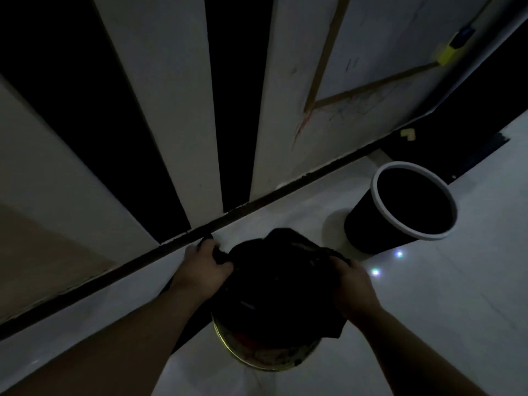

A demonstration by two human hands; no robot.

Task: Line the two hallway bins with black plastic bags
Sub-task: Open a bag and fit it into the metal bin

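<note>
A black plastic bag (pixel 280 284) hangs bunched between my two hands above a bin with a yellowish rim (pixel 257 360), near the bottom centre. My left hand (pixel 204 265) grips the bag's left edge. The bag's right edge is held by my right hand (pixel 353 284). The bag hides most of that bin's mouth. A second bin (pixel 371 224), black with a white rim, stands on the floor to the upper right. Its inside is dark and I cannot tell whether a bag lines it.
A wall with black and white vertical stripes (pixel 177 110) rises behind, with a dark skirting strip (pixel 285 192) along the pale tiled floor (pixel 457 295). A yellow and blue object (pixel 454 45) sits high on the wall at right. The scene is dim.
</note>
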